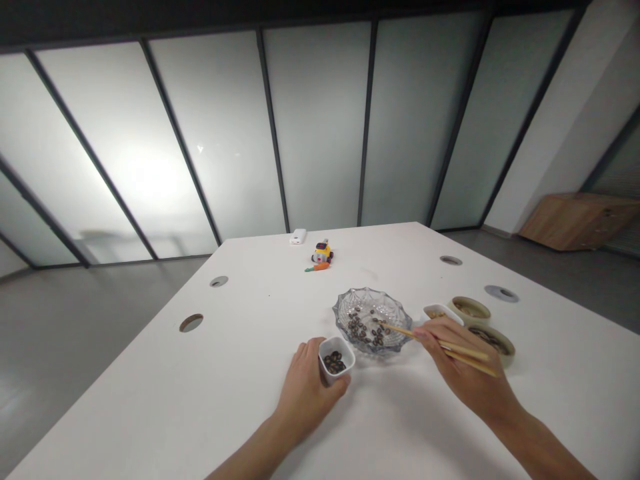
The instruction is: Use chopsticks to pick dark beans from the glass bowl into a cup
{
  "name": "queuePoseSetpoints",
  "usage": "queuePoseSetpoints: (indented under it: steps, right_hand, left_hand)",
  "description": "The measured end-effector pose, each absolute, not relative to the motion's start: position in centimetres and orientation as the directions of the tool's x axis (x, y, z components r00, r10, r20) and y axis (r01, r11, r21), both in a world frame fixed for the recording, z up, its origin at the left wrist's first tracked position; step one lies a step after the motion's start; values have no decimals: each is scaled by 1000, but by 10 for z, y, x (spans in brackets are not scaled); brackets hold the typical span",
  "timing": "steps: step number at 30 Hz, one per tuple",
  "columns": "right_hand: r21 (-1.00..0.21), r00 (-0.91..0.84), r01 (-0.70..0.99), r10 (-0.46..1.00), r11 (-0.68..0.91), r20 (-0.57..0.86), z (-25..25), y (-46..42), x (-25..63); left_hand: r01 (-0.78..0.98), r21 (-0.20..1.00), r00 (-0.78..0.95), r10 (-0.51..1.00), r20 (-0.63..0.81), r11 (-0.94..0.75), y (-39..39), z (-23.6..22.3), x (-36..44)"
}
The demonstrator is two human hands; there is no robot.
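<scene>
My left hand (pixel 311 385) is wrapped around a small white cup (pixel 349 353), which sits just to the near left of a glass bowl. Several dark, bean-like pieces (pixel 334 362) lie inside the cup. In my right hand (pixel 465 363) is a pair of wooden chopsticks (pixel 467 352), held closed around their middle. Their tips reach over the right side of the fluted clear glass bowl (pixel 345 308), among scattered dark pieces (pixel 365 330) of the same sort. Whether the tips pinch a piece is too small to tell.
Partly behind my right hand stand a white dish (pixel 431 309) with pale contents and two olive-green round bowls (pixel 484 308). Farther back are a toy vehicle (pixel 323 252), an orange toy carrot (pixel 320 267) and a white box-like device (pixel 298 237). Round holes (pixel 191 323) pierce the white table (pixel 240 347).
</scene>
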State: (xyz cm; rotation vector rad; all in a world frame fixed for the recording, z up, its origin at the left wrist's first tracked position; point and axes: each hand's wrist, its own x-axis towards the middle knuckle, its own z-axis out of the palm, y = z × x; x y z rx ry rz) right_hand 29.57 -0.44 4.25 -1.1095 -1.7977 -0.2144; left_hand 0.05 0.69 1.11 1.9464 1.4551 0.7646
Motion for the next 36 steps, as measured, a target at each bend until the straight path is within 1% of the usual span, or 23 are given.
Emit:
queuePoseSetpoints:
  steps: [19,25,31,36]
  right_hand:
    - [-377,-77,752,639,542,766,43,-5,296]
    - [-304,-106,772,585,558,804,45,-5,296]
    - [-241,-92,803,512,546,854,49,-6,294]
    - [-223,-61,807,451,548,890,61,-13,287]
  left_hand:
    - [632,742,234,968,93,-224,8,10,1]
    - [626,746,240,966,93,-227,7,10,1]
    - [623,750,235,968,92,-222,7,11,1]
    - [621,745,248,963,106,-242,8,8,1]
